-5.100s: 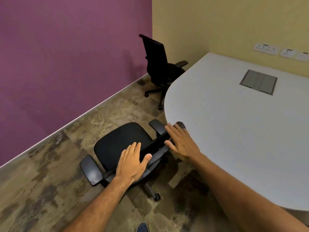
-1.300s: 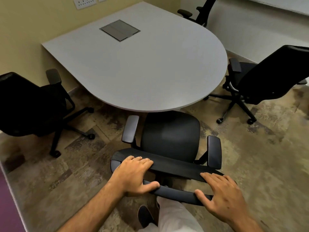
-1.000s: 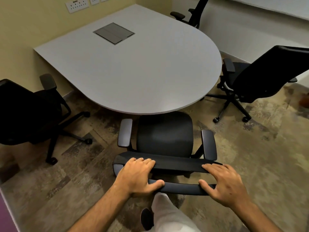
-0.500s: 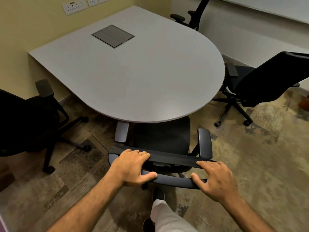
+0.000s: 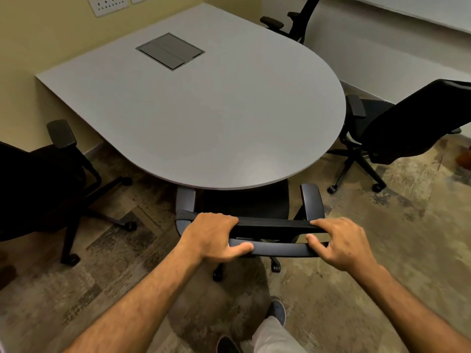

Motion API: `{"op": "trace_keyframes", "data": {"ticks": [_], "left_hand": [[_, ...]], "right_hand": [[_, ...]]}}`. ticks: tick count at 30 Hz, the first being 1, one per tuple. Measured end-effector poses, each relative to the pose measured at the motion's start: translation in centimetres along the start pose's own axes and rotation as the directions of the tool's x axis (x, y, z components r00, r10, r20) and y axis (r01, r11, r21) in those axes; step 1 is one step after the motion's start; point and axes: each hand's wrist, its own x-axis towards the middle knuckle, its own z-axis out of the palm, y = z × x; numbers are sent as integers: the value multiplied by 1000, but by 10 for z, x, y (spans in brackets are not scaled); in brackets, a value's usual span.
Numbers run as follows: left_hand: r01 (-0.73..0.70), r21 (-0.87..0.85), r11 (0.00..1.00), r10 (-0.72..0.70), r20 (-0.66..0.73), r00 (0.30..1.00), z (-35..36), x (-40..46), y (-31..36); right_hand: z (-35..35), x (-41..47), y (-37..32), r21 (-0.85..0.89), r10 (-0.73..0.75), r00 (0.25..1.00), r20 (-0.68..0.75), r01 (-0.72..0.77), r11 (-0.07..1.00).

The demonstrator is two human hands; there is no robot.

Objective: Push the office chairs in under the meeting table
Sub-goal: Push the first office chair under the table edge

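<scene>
Chair (image 5: pixel 244 205) half under table (image 5: pixel 204 118); two chairs (image 5: pixel 407 128) flank.

The meeting table (image 5: pixel 204 118) has a smooth, matt grey top; its inset hatch (image 5: pixel 170 50) looks like brushed metal. The near chair (image 5: pixel 254 225) shows matt plastic armrests and dark cloth; the floor (image 5: pixel 382 250) is mottled.

No readable text, label, brand, number or sign appears anywhere in view. The wall sockets (image 5: pixel 108 3) at the upper left of the frame carry marks too small and blurred to make out, and the grey hatch (image 5: pixel 170 50) set into the table top is plain.
</scene>
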Motion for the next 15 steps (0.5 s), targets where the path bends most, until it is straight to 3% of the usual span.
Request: {"op": "trace_keyframes", "data": {"ticks": [15], "left_hand": [[33, 7, 999, -33, 1, 999, 6, -23, 25]], "right_hand": [[8, -33, 7, 64, -23, 999, -41, 26, 998]]}}
